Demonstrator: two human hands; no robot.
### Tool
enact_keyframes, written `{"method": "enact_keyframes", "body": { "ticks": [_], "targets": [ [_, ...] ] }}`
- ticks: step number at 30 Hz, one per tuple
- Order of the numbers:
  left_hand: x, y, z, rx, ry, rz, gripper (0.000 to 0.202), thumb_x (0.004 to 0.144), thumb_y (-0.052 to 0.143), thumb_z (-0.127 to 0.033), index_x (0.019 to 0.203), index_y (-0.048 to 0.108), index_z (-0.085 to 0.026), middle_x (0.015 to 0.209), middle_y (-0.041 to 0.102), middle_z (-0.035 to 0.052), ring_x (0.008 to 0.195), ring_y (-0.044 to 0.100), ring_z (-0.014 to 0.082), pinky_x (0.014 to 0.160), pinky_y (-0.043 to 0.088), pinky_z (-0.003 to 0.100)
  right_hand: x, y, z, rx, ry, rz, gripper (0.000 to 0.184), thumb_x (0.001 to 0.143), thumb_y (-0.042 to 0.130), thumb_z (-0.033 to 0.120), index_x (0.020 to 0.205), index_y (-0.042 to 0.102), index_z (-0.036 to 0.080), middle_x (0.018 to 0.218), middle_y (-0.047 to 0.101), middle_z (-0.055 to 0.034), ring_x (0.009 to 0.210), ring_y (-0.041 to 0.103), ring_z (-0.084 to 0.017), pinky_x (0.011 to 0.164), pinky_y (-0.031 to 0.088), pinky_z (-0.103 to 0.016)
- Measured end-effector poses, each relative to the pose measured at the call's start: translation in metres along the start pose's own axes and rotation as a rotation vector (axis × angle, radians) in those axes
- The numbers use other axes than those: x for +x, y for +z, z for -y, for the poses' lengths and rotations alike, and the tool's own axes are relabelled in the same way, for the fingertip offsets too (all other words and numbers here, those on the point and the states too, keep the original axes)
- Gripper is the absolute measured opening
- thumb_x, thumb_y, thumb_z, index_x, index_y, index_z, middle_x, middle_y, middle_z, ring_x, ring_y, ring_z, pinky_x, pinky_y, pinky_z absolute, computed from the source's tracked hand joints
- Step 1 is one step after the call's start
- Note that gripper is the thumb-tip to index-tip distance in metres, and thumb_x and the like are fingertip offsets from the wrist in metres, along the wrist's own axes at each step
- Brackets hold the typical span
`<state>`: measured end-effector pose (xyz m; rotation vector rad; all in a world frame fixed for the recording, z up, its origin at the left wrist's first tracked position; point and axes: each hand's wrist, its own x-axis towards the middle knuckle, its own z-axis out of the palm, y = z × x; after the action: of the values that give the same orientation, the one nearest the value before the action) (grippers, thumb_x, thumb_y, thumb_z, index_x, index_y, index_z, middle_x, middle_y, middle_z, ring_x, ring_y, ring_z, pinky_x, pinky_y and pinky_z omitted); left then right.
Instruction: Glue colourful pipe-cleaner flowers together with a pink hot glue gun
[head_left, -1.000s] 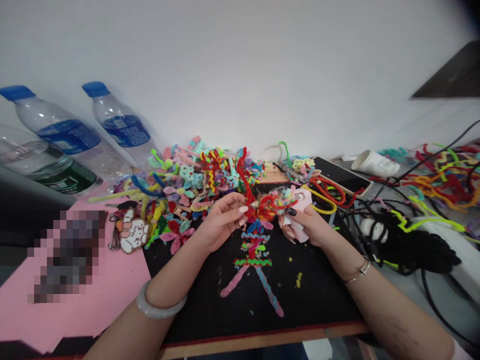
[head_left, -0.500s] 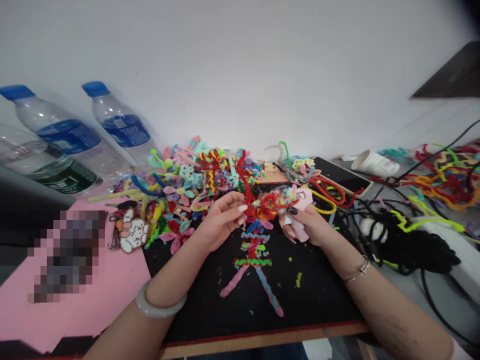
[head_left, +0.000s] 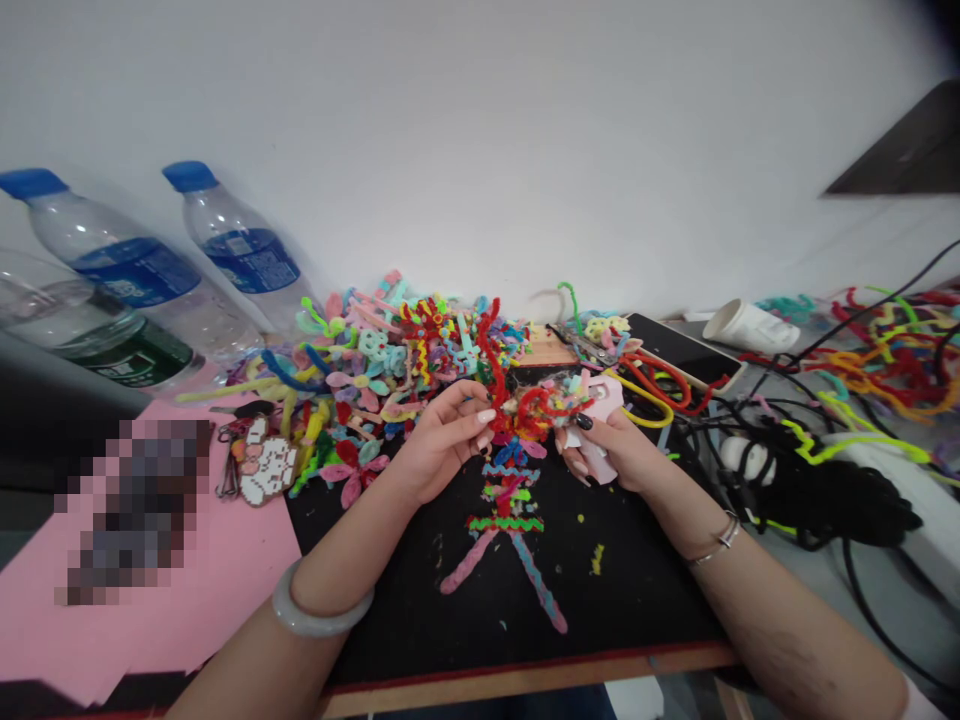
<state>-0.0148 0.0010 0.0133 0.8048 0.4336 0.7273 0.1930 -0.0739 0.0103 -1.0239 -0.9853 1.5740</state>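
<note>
A: How are the hands disposed?

B: The left hand (head_left: 442,440) is partly curled, thumb and forefinger pinching the base of a red fuzzy stem (head_left: 491,355), which rises above the fingertips. The right hand (head_left: 626,450) is closed around a pale pink object (head_left: 601,466), its dark-nailed thumb laid over the near side.

A: What lies between them?

B: A tangled bundle (head_left: 534,412) of red, orange and multicoloured fuzzy stems, above the middle of the black counter (head_left: 637,580). Its right end meets the pink object; whether the right fingertips also press the bundle cannot be told.

A: And below the bundle?

B: A column of short coloured strips, among them a wavy green strip (head_left: 505,524). Under this, a pink leg (head_left: 469,563) and a blue-and-pink leg (head_left: 538,582) splay apart.

A: The surroundings?

B: Behind the left hand, a heap of fuzzy-stem pieces (head_left: 375,345); beyond the right hand, a yellow loop (head_left: 649,410) and, farther right, a tipped white cup (head_left: 750,327).
</note>
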Motion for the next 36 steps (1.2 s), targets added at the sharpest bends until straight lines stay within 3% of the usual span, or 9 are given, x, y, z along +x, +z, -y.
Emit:
{"method": "enact_keyframes", "body": {
  "ticks": [13,25,36],
  "targets": [
    [0.001,0.003,-0.002,-0.031,-0.012,-0.051,0.018,0.071,0.067,-0.015,0.084,0.055,-0.02,0.065,0.047,-0.0056,0.053,0.046,0.0045,0.052,0.038,0.018,-0.001,-0.003,-0.002,-0.022,-0.011,0.022,0.039,0.072,0.064,0.051,0.07,0.06,0.012,0.043,0.052,0.0018,0.033,0.044,-0.008,0.033,0.037,-0.021],
    [0.003,0.004,0.001,-0.115,-0.039,-0.133,0.018,0.07,0.068,-0.016,0.085,0.057,-0.019,0.066,0.044,-0.0055,0.054,0.044,0.0042,0.052,0.04,0.018,0.001,0.001,-0.005,-0.168,-0.075,-0.154,0.041,0.067,0.067,0.054,0.067,0.057,0.014,0.046,0.053,0.002,0.036,0.045,-0.008,0.035,0.035,-0.021],
    [0.002,0.012,0.004,-0.229,-0.045,-0.196,0.022,0.069,0.068,-0.013,0.086,0.057,-0.018,0.068,0.046,-0.006,0.05,0.041,0.002,0.05,0.04,0.017,0.001,0.002,-0.009,-0.242,-0.136,-0.161,0.038,0.071,0.064,0.054,0.066,0.055,0.017,0.047,0.053,0.0018,0.037,0.045,-0.01,0.037,0.036,-0.024]
  ]
}}
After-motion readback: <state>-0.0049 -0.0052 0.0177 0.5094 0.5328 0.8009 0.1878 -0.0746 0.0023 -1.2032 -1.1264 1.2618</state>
